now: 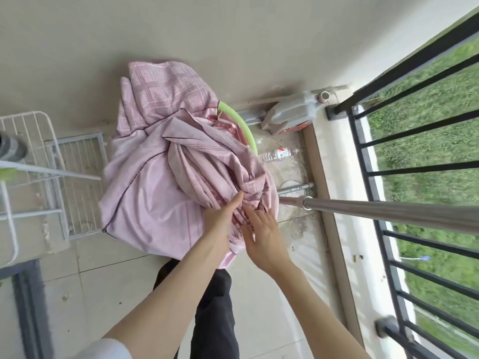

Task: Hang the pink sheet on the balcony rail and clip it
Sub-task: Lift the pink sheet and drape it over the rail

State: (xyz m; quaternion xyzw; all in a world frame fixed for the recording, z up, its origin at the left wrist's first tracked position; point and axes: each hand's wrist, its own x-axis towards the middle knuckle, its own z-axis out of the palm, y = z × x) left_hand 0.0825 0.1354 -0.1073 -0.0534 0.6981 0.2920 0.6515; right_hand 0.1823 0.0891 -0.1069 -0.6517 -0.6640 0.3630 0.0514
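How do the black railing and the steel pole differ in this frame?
The railing is black, flat-barred and fixed along the balcony edge; the steel pole is silver, round and a single bar reaching inward toward the sheet. The railing has many bars; the pole one. Both are bare metal, with nothing hung yet.

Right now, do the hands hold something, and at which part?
Both the left hand and the right hand reach into the bunched folds of the pink sheet; a closed grip cannot be told.

Both hands, left and right, reach forward, fingers extended.
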